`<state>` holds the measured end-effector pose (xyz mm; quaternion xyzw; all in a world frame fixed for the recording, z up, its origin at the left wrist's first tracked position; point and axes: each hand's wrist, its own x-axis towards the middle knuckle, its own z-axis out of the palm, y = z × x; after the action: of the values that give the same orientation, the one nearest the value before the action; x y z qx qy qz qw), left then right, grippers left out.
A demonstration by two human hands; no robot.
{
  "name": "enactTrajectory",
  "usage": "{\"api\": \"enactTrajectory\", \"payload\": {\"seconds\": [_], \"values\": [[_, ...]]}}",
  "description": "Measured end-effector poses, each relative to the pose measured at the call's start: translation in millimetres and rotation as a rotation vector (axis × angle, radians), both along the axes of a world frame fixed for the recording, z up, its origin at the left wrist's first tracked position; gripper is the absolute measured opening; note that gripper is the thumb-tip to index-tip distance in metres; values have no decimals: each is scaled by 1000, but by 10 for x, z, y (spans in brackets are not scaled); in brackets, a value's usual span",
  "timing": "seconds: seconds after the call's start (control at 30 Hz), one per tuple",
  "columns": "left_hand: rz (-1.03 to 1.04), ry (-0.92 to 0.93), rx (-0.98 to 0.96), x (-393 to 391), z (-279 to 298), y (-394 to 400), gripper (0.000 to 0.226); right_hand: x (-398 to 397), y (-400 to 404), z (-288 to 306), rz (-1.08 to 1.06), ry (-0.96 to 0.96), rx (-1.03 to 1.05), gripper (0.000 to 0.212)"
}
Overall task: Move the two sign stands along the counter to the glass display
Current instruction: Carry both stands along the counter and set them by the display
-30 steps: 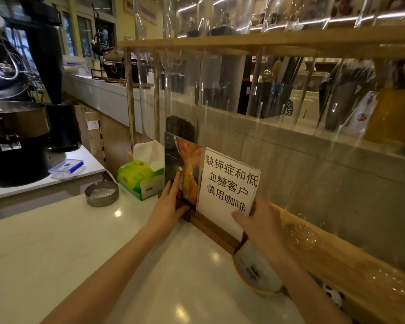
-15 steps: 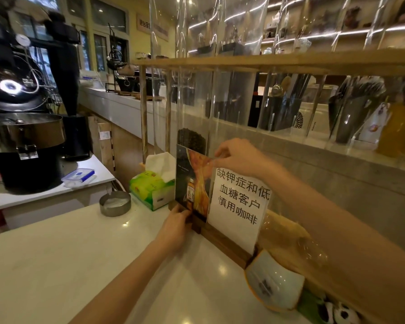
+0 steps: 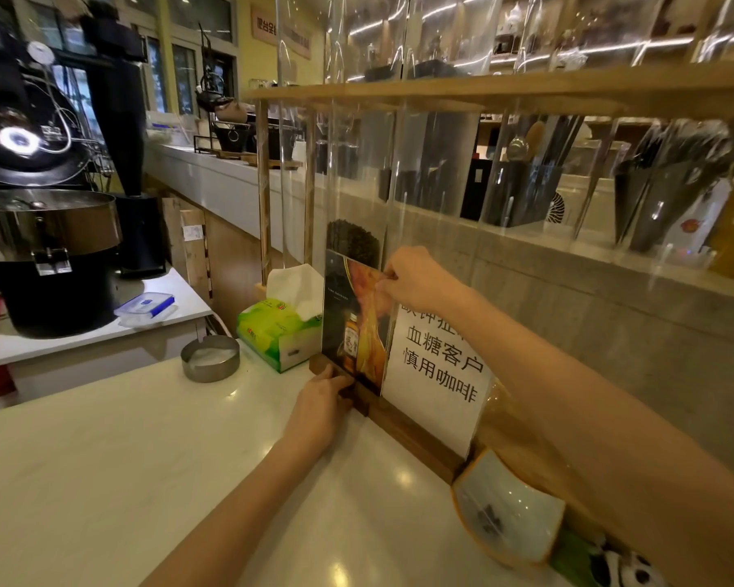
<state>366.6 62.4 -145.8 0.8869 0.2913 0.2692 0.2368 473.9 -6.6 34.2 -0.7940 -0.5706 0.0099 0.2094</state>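
Observation:
Two sign stands sit side by side on the white counter (image 3: 145, 480), against the glass display (image 3: 399, 184). The picture sign stand (image 3: 348, 324) shows a bottle on a dark and orange print and rests in a dark wooden base. My left hand (image 3: 321, 400) grips that base at its near end. My right hand (image 3: 416, 279) pinches the top edge of the picture sign. The white text sign stand (image 3: 437, 374) with black characters stands just to the right on a longer wooden base (image 3: 416, 442); my right forearm hides its top.
A green tissue box (image 3: 278, 332) sits left of the signs, with a round metal ashtray (image 3: 210, 358) beside it. An orange-rimmed dish (image 3: 505, 506) lies right of the text sign. A black coffee roaster (image 3: 39, 205) and a blue-lidded box (image 3: 145, 307) occupy the lower table at left.
My right hand rose from the text sign's lower right edge to the picture sign's top edge. My left hand slid down from the picture sign's face to its wooden base.

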Motion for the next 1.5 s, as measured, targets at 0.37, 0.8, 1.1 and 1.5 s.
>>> {"api": "enactTrajectory", "payload": {"seconds": [0.37,0.8,1.1,1.5], "values": [[47,12,2,4,10,-58,35,24,-2,-27,-14,-24,28,24],[-95,134,147,13,64,-281,31,112,-708,53,-50,16,40,26],[-107,142,173,57,57,-371,30,81,-717,-34,-98,-26,138,27],[-173,158,-68,-227,460,-357,35,-144,-733,16,-106,-266,53,35]]}}
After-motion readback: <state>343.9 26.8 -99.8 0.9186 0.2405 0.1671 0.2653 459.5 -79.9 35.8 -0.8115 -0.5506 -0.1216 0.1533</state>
